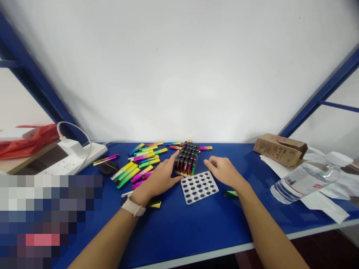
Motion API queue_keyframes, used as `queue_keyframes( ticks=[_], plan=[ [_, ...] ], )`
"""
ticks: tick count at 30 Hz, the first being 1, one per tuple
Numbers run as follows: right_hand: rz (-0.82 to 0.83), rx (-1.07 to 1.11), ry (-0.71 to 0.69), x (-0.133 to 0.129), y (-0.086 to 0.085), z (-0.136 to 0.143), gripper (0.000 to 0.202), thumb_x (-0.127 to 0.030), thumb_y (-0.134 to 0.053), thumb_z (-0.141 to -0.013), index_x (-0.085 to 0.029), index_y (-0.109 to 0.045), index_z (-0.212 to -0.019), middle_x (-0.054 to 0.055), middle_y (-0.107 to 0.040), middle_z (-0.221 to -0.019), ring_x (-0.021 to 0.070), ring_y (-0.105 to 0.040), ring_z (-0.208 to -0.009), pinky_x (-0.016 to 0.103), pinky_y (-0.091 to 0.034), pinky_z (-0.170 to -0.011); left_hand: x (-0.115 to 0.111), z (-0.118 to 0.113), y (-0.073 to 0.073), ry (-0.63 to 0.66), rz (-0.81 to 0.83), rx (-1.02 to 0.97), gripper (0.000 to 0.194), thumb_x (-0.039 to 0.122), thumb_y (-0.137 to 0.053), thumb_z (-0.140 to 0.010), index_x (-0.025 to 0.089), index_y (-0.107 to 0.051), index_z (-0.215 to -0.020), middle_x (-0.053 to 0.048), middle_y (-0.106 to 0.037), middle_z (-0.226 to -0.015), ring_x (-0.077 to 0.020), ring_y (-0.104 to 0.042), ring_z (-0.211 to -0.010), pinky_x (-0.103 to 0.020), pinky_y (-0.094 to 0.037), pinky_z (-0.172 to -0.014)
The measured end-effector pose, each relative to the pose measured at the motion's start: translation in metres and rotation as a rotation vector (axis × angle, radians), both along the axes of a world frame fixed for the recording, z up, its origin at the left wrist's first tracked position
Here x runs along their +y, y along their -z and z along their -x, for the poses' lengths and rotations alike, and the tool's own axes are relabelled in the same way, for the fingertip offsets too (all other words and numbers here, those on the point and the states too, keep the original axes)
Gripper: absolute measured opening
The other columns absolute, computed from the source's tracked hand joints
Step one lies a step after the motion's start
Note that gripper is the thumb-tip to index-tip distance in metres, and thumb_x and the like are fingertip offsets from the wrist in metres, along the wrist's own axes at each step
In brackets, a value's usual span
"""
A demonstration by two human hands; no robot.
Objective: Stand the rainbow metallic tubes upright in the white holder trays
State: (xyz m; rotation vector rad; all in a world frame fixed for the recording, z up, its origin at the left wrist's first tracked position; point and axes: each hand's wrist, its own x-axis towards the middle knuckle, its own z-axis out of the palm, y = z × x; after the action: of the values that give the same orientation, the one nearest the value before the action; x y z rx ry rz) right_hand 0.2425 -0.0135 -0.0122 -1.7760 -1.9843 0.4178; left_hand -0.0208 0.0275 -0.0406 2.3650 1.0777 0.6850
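Several black-topped lighters (188, 154) stand upright, packed in rows, near the middle of the blue table. Just in front of them a white plastic tray with oval holes (199, 187) lies flat. My left hand (162, 175) is at the left side of the upright lighters, thumb and fingers spread apart and holding nothing; its thumb tip is near the tray's top left corner. To the right of the block is my right hand (221, 170), its fingers curled inward with the thumb against them; what they hold, if anything, is hidden.
Loose shiny coloured lighters (127, 173) lie scattered on the left, one more (230, 194) beside my right wrist. A power strip (70, 158) stands at far left. On the right are a cardboard box (277, 149), a water bottle (308, 179) and white sheets (325, 205).
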Motion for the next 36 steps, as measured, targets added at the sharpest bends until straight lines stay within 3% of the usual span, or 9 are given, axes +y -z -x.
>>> queue_keyframes(
  ticks=[4,8,13,16,19,23,27,30,36],
  plan=[
    [-0.068,-0.043,-0.008,0.011,0.019,-0.009,0.025,-0.033,-0.045,-0.099,-0.019,-0.064,-0.108,0.011,-0.071,-0.107,0.0276,-0.064,-0.103,0.040,-0.047,-0.088,0.004,0.002,0.005,-0.037,-0.005,0.027,0.088,0.037,-0.066,-0.090,0.029,-0.013,-0.161,-0.013,-0.051,-0.150,-0.0339,-0.052,-0.134,-0.049,-0.045,-0.107],
    [-0.045,0.033,-0.020,0.016,0.028,-0.009,0.052,-0.033,-0.053,-0.095,-0.018,-0.046,-0.144,0.015,-0.057,-0.142,0.0325,-0.050,-0.132,0.050,-0.040,-0.109,0.004,0.002,0.006,-0.036,-0.051,0.087,0.077,0.034,-0.058,-0.094,0.028,-0.017,-0.160,-0.013,-0.056,-0.143,-0.0336,-0.055,-0.129,-0.049,-0.047,-0.104],
    [0.020,0.330,-0.147,0.019,0.028,-0.009,0.083,-0.043,-0.062,-0.091,-0.021,-0.019,-0.159,0.015,-0.031,-0.163,0.0294,-0.033,-0.149,0.051,-0.033,-0.119,0.000,-0.003,0.006,0.042,-0.107,0.152,0.066,0.028,-0.048,-0.099,0.026,-0.019,-0.159,-0.010,-0.058,-0.144,-0.0304,-0.048,-0.136,-0.048,-0.041,-0.109],
    [0.025,0.474,-0.210,0.021,0.029,-0.013,0.097,-0.045,-0.070,-0.086,-0.023,-0.011,-0.161,0.015,-0.022,-0.166,0.0295,-0.024,-0.153,0.052,-0.027,-0.122,-0.001,-0.005,0.006,0.084,-0.115,0.130,0.060,0.026,-0.043,-0.101,0.027,-0.022,-0.157,-0.006,-0.057,-0.146,-0.0269,-0.045,-0.139,-0.046,-0.038,-0.112],
    [0.047,0.536,-0.252,0.022,0.030,-0.018,0.103,-0.047,-0.076,-0.082,-0.027,-0.013,-0.161,0.015,-0.027,-0.164,0.0314,-0.027,-0.151,0.054,-0.030,-0.121,-0.004,-0.006,0.005,0.073,-0.121,0.133,0.064,0.031,-0.048,-0.099,0.027,-0.021,-0.158,-0.006,-0.054,-0.149,-0.0278,-0.045,-0.140,-0.046,-0.038,-0.112],
    [0.064,0.532,-0.263,0.021,0.027,-0.022,0.109,-0.050,-0.080,-0.077,-0.029,-0.013,-0.161,0.015,-0.033,-0.161,0.0331,-0.032,-0.148,0.054,-0.033,-0.119,-0.007,-0.006,0.003,0.052,-0.125,0.152,0.072,0.036,-0.051,-0.097,0.026,-0.017,-0.159,-0.007,-0.051,-0.152,-0.0295,-0.043,-0.142,-0.047,-0.037,-0.113],
    [0.117,0.511,-0.280,0.018,0.026,-0.022,0.126,-0.049,-0.087,-0.069,-0.027,-0.005,-0.162,0.016,-0.024,-0.164,0.0335,-0.031,-0.149,0.053,-0.032,-0.120,-0.008,-0.006,0.002,0.034,-0.125,0.165,0.073,0.038,-0.052,-0.096,0.026,-0.017,-0.160,-0.008,-0.048,-0.154,-0.0302,-0.043,-0.142,-0.048,-0.038,-0.113],
    [0.103,0.497,-0.210,0.016,0.028,-0.015,0.138,-0.050,-0.092,-0.061,-0.029,-0.001,-0.162,0.015,-0.019,-0.166,0.0360,-0.029,-0.149,0.055,-0.033,-0.119,-0.008,-0.006,0.002,0.035,-0.125,0.165,0.073,0.037,-0.052,-0.096,0.024,-0.018,-0.160,-0.010,-0.049,-0.153,-0.0308,-0.044,-0.141,-0.049,-0.038,-0.112],
    [-0.018,0.408,-0.122,0.014,0.027,-0.001,0.124,-0.056,-0.087,-0.064,-0.030,-0.013,-0.160,0.014,-0.027,-0.162,0.0374,-0.035,-0.146,0.058,-0.035,-0.117,-0.008,-0.006,0.001,0.037,-0.118,0.156,0.073,0.036,-0.052,-0.096,0.025,-0.019,-0.160,-0.008,-0.052,-0.152,-0.0303,-0.044,-0.141,-0.049,-0.037,-0.114]
  ],
)
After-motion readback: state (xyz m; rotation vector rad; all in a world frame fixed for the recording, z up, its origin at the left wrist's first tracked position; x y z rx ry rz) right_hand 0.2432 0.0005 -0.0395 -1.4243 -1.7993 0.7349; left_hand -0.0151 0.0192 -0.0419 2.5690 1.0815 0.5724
